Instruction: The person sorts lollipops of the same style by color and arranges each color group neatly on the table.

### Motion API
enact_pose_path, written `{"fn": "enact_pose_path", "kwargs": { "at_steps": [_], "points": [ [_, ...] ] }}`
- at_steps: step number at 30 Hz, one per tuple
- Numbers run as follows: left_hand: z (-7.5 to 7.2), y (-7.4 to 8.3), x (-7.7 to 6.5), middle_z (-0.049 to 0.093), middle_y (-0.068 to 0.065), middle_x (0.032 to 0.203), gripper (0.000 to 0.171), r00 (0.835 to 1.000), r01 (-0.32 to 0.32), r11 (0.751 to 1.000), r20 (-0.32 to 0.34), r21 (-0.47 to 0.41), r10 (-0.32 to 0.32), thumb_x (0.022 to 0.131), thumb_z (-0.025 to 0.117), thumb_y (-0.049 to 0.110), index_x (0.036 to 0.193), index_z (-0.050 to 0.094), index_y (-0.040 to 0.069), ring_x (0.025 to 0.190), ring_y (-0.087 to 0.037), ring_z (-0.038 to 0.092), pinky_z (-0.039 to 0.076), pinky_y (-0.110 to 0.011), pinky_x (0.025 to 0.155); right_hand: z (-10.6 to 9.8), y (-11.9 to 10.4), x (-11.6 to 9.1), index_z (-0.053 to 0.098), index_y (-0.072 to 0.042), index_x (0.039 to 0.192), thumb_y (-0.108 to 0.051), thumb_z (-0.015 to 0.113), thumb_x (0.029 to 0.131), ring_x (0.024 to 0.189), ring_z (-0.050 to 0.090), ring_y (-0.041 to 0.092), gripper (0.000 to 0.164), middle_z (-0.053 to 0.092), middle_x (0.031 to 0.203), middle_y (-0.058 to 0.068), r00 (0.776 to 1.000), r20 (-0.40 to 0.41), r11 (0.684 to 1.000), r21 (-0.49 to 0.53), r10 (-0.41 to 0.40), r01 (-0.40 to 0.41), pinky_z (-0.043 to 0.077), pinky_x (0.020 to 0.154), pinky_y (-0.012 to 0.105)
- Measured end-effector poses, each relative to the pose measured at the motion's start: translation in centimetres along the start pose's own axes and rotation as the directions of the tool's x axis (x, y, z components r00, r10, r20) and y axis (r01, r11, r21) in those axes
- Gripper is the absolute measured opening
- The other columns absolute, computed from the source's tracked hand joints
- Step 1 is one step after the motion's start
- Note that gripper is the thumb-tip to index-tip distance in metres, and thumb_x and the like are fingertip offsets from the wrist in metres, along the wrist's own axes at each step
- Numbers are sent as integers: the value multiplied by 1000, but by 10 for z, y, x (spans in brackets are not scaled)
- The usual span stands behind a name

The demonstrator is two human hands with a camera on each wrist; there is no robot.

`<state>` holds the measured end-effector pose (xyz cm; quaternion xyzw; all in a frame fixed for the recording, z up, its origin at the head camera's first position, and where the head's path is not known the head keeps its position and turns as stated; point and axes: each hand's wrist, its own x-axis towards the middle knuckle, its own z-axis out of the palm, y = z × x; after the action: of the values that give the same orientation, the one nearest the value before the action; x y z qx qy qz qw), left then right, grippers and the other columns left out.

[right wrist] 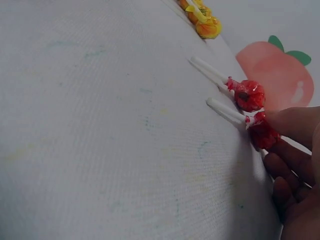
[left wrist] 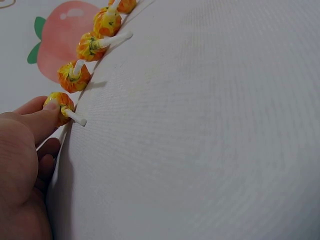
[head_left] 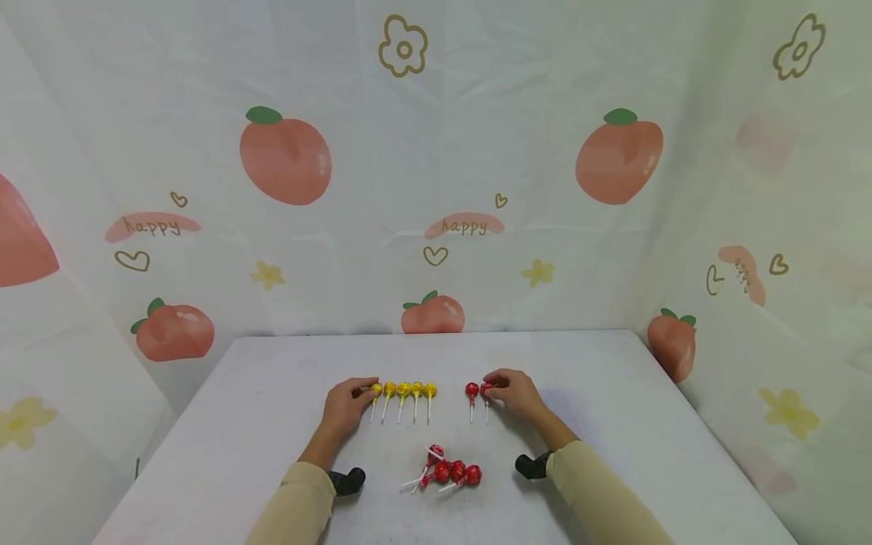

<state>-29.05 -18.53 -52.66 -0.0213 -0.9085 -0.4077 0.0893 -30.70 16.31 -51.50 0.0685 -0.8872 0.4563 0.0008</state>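
Several yellow lollipops (head_left: 403, 389) lie in a row on the white table, sticks toward me. My left hand (head_left: 346, 403) pinches the leftmost yellow lollipop (left wrist: 66, 103) by its wrapped head, between thumb and finger. To the right of that row, two red lollipops lie side by side. The rightmost red lollipop (right wrist: 263, 134) has its head between the thumb and fingers of my right hand (head_left: 515, 393), its stick on the cloth. Just left of it lies the other red lollipop (head_left: 471, 390), untouched.
Nearer to me, a loose pile of red lollipops (head_left: 458, 471) lies between my forearms, sticks pointing various ways. A white curtain (head_left: 368, 265) printed with fruit and flowers stands behind the table (head_left: 272, 401) and along its sides. Each wrist wears a black camera mount (head_left: 347, 481).
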Motion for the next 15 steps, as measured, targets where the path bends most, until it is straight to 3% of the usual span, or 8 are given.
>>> {"fn": "enact_pose_path", "kwargs": {
  "at_steps": [15],
  "points": [
    [0,0,-1,67,-6,110,30,1000,0,1000,0,9,0,90,70,10,120,70,11,86,-21,52,46,-38,79,2,2,2,72,-6,103,-5,73,85,86,59,17,18,68,94,1,1000,0,1000,-10,1,-1,50,77,35]
  ]
}}
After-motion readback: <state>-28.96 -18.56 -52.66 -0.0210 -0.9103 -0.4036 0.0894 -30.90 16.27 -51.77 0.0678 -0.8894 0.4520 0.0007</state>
